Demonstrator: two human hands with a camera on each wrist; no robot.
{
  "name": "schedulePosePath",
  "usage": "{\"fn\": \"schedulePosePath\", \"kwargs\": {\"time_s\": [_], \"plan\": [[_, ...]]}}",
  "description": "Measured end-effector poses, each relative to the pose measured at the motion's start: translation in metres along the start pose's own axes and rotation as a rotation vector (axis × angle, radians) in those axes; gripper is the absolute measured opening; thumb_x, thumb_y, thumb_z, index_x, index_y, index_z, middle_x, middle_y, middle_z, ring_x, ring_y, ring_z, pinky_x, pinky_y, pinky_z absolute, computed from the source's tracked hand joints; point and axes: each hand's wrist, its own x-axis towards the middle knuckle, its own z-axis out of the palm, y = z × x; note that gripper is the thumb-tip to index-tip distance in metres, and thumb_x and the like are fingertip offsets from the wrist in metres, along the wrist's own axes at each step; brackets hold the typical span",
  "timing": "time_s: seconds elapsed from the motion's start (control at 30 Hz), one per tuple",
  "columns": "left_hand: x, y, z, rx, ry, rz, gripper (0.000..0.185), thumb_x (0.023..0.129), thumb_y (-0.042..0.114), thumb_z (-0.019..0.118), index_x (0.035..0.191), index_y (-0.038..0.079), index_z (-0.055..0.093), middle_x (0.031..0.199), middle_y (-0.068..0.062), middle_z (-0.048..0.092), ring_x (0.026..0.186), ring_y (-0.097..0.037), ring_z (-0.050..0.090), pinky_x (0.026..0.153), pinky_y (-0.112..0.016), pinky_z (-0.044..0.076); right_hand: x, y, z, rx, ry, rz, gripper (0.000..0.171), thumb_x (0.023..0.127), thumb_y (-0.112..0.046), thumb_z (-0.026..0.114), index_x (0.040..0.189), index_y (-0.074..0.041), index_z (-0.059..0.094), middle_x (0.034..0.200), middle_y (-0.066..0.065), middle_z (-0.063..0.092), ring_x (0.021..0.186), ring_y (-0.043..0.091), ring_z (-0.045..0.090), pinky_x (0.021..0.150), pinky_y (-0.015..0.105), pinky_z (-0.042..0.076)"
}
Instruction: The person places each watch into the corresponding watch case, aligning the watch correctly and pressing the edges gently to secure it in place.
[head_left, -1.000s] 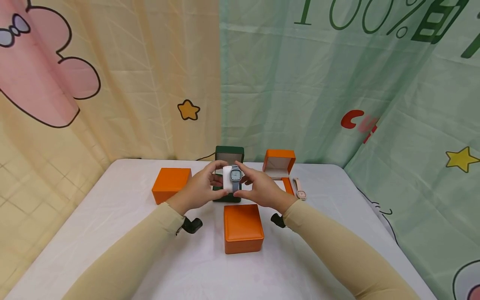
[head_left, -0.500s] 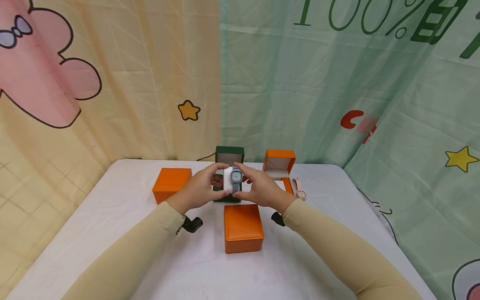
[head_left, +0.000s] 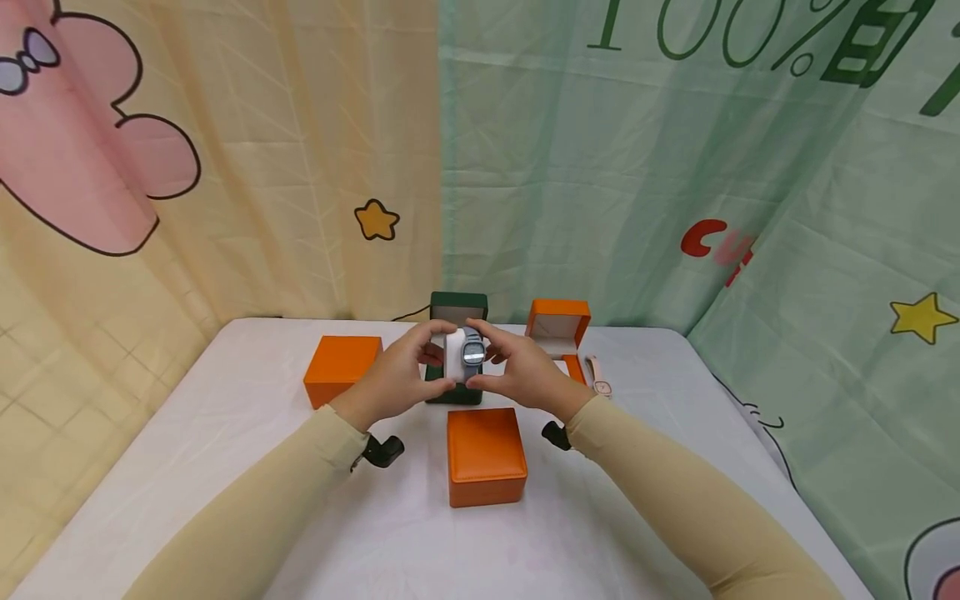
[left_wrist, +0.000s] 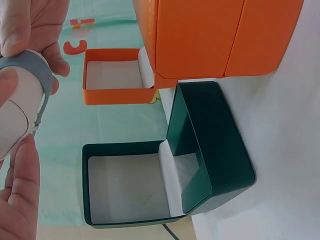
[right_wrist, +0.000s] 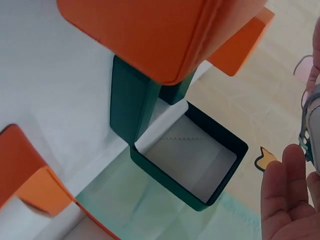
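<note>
A wristwatch (head_left: 473, 353) with a blue-grey strap is wrapped round a white watch cushion (head_left: 453, 356), held up before the open green box. My left hand (head_left: 401, 372) grips the cushion's left side between thumb and fingers. From the right, my right hand (head_left: 527, 374) pinches the watch side at top and bottom. In the left wrist view the strap (left_wrist: 37, 70) loops round the cushion, partly covered by fingers. The right wrist view shows only an edge of the cushion (right_wrist: 315, 125) by the fingers. Behind the hands, the green watch box (left_wrist: 220, 145) has its lid raised.
A closed orange box (head_left: 487, 458) stands in front of the hands, and another orange box (head_left: 342, 367) sits at left. At the back right is an open orange box (head_left: 558, 325), with a pink-strapped watch (head_left: 599, 377) lying beside it on the white-covered table (head_left: 637, 500).
The watch and cushion have tilted slightly, and the dial now shows a bright glare. Both hands keep their hold and are almost in the same place. The boxes have not moved.
</note>
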Motion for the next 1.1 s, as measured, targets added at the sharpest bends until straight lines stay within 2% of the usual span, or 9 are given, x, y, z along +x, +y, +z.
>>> {"fn": "schedulePosePath", "kwargs": {"time_s": [0.2,0.27,0.47,0.7,0.8,0.93,1.1], "plan": [[-0.0017,0.0037,-0.0009,0.012,-0.024,-0.026,0.075,0.086,0.008,0.087,0.15,0.015,0.048,0.137,-0.011,0.062,0.11,-0.023,0.071,0.1,-0.041,0.061,-0.0041,0.0,0.0,-0.093,-0.002,-0.025,0.095,0.086,-0.03,0.088,0.164,-0.013,0.038,0.129,0.003,0.07,0.109,0.019,0.064,0.082,0.028,0.06],[-0.0018,0.0047,-0.0012,0.017,-0.031,-0.023,0.075,0.087,0.008,0.087,0.151,0.015,0.049,0.138,-0.011,0.062,0.111,-0.023,0.071,0.1,-0.04,0.061,-0.0049,-0.0001,0.0006,-0.097,0.003,-0.03,0.093,0.086,-0.03,0.089,0.163,-0.013,0.039,0.128,0.003,0.07,0.108,0.018,0.065,0.083,0.026,0.06],[-0.0009,0.0071,0.0,0.016,-0.036,-0.025,0.074,0.087,0.007,0.086,0.151,0.014,0.049,0.138,-0.01,0.062,0.111,-0.023,0.071,0.1,-0.04,0.061,-0.0051,-0.0008,0.0012,-0.101,0.019,-0.045,0.09,0.086,-0.029,0.089,0.161,-0.014,0.043,0.129,0.001,0.071,0.106,0.017,0.065,0.093,0.033,0.061],[-0.0016,0.0066,0.0038,0.004,-0.035,-0.033,0.074,0.088,0.006,0.085,0.151,0.013,0.047,0.137,-0.012,0.062,0.111,-0.025,0.071,0.096,-0.038,0.062,-0.0038,0.0002,0.0041,-0.105,0.003,-0.041,0.091,0.088,-0.029,0.088,0.163,-0.012,0.039,0.131,0.002,0.07,0.109,0.019,0.066,0.098,0.039,0.061],[-0.0013,0.006,0.005,-0.012,-0.031,-0.033,0.075,0.088,0.005,0.085,0.151,0.012,0.045,0.139,-0.012,0.06,0.111,-0.025,0.071,0.098,-0.038,0.062,-0.0032,-0.0001,0.0039,-0.075,-0.008,-0.043,0.094,0.09,-0.028,0.086,0.166,-0.011,0.033,0.142,0.005,0.065,0.111,0.022,0.066,0.097,0.039,0.061],[0.0016,0.0069,0.0046,-0.053,-0.016,-0.017,0.075,0.089,0.003,0.083,0.152,0.011,0.043,0.143,-0.013,0.057,0.112,-0.026,0.07,0.103,-0.044,0.059,-0.0023,-0.0001,0.0019,0.023,0.03,-0.031,0.095,0.089,-0.024,0.087,0.166,-0.014,0.032,0.156,0.006,0.055,0.11,0.023,0.067,0.097,0.042,0.061],[0.0027,0.0076,0.0022,-0.097,-0.029,-0.023,0.076,0.089,0.001,0.082,0.153,0.011,0.042,0.145,-0.014,0.054,0.114,-0.028,0.069,0.107,-0.049,0.056,-0.0052,0.0002,0.0027,0.105,0.087,-0.011,0.089,0.085,-0.023,0.09,0.159,-0.016,0.041,0.153,0.005,0.056,0.112,0.024,0.066,0.098,0.041,0.06]]}}
